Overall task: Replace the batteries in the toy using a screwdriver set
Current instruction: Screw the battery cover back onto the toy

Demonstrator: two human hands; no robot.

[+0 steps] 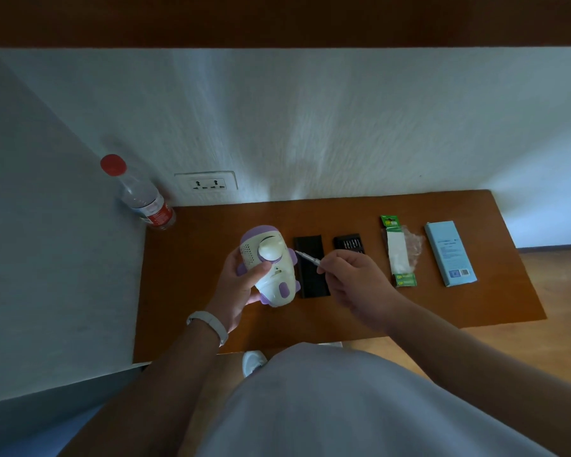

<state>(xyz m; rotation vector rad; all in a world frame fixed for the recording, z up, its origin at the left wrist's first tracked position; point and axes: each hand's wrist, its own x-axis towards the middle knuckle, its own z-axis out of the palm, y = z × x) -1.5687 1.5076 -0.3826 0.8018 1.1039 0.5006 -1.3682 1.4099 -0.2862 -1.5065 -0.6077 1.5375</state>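
Partly inside right hand [346, 278]: screwdriver [307, 257].

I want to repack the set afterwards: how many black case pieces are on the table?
2. The plain black cover lies just right of the toy; the bit tray lies right of that cover, its near end hidden behind the right hand.

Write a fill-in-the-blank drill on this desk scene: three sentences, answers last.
1. The left hand grips the toy; the right hand pinches a thin ____.
2. The bottle has a ____ cap.
3. The battery pack lies between the bit case and the ____ box.

Answers: screwdriver; red; blue.
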